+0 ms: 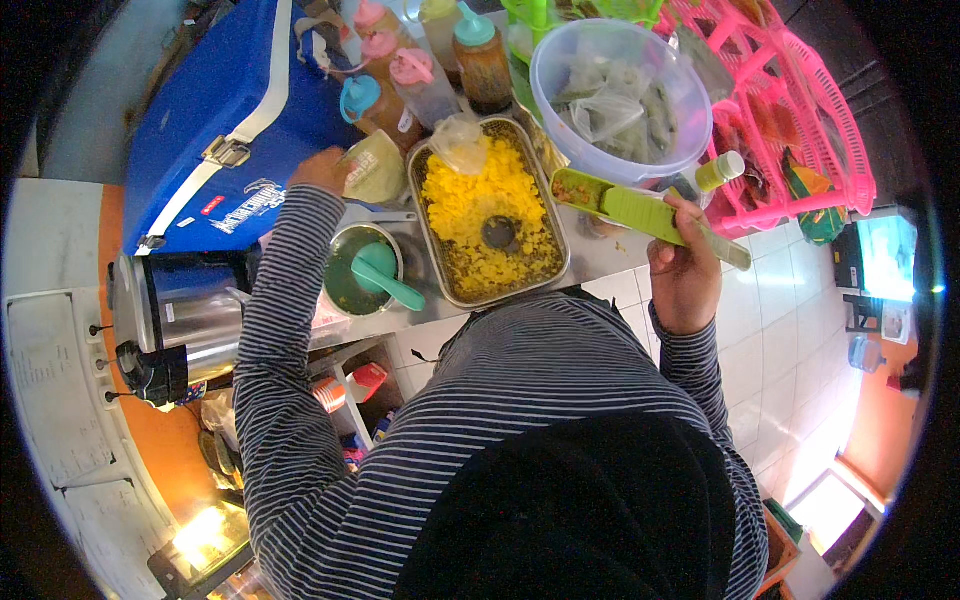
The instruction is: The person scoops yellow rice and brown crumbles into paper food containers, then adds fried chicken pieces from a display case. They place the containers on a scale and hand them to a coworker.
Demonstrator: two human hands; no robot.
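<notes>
My right hand (690,265) is closed round a long green ribbed tool (640,212), level above the counter's right edge. Some reddish-orange food lies in its far, tray-like end. My left hand (320,172) is beside a pale printed plastic packet (374,170); its fingers are partly hidden, so I cannot tell whether it grips the packet. Between my hands, a metal tray (437,268) holds bright yellow chopped food, with a small dark round object (499,233) in it and a clear plastic bag (458,144) at its far corner.
Left of the tray, a metal pot (340,245) holds a teal ladle (378,272). Squeeze bottles (412,85) stand behind. A big blue cooler box (190,150) fills the left. A clear tub (545,90) of plastic bags and a pink basket (815,130) stand at the right.
</notes>
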